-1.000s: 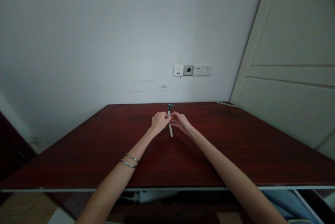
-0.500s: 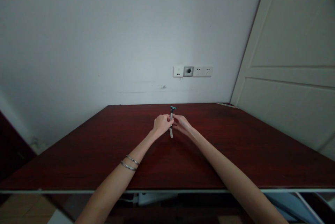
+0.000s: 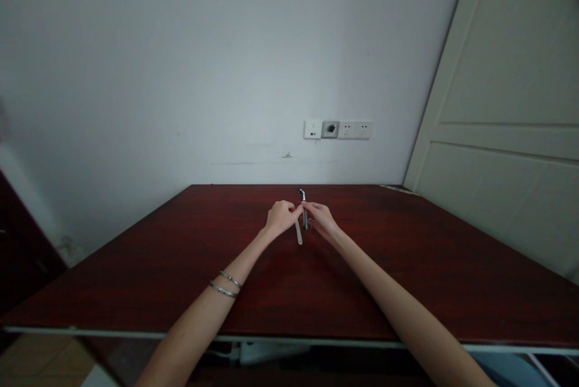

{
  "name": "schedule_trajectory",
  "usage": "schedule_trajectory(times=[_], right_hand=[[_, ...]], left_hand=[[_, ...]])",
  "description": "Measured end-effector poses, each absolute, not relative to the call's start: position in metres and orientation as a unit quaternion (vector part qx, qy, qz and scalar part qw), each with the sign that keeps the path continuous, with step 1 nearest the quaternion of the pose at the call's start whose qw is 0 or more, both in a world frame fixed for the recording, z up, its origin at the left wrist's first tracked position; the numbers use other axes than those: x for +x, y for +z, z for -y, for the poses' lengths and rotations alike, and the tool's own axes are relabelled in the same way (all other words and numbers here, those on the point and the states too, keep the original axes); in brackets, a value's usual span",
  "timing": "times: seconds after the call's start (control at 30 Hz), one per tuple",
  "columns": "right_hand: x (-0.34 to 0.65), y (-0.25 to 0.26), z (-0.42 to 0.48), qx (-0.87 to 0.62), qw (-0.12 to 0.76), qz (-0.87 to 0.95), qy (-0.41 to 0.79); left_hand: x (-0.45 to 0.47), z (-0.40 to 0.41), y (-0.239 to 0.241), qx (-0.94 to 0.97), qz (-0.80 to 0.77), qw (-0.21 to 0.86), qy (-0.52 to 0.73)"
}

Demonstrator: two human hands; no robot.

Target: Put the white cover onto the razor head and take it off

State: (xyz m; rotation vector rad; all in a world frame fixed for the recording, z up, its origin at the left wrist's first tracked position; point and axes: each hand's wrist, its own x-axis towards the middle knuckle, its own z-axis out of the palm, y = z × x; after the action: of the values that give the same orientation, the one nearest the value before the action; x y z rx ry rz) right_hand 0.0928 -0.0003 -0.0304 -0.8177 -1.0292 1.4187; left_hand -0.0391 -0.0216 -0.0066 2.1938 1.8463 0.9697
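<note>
Both hands meet over the middle of the table. Between them stands a razor (image 3: 304,217), nearly upright, with its small head at the top pointing left. My right hand (image 3: 322,218) pinches the handle from the right with thumb and fingers. My left hand (image 3: 281,216) is closed, its fingertips touching the razor near the upper handle. Below the left fingertips a pale, narrow strip with a rounded end (image 3: 299,234) shows; its upper part is hidden behind the left hand, and I cannot tell what it is.
The dark red wooden table (image 3: 181,266) reaches back to a white wall. A row of sockets (image 3: 337,129) is set in the wall. To the right rises a pale panelled door (image 3: 506,103). A white object (image 3: 271,352) lies under the table's front edge.
The razor has been turned about its length: its head pointed right and now points left. It sits slightly further right, apart from the pale strip. The whole view has shifted a little.
</note>
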Motion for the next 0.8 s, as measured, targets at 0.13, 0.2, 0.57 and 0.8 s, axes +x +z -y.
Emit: schedule_trajectory(times=[0.13, 0.2, 0.57, 0.8], right_hand=[[0.09, -0.029, 0.002, -0.343, 0.562, 0.414, 0.628], [0.089, -0.03, 0.003, -0.343, 0.556, 0.415, 0.633], [0.086, -0.033, 0.009, -0.33, 0.543, 0.43, 0.641], [0.078, -0.033, 0.013, -0.308, 0.528, 0.45, 0.652]], left_hand=[[-0.047, 0.01, -0.008, 0.711, -0.588, 0.105, 0.371], [-0.05, 0.003, -0.01, 0.697, -0.578, 0.136, 0.403], [-0.064, -0.015, -0.011, 0.451, -0.517, 0.484, 0.543], [-0.066, -0.037, -0.002, 0.349, -0.412, 0.709, 0.454]])
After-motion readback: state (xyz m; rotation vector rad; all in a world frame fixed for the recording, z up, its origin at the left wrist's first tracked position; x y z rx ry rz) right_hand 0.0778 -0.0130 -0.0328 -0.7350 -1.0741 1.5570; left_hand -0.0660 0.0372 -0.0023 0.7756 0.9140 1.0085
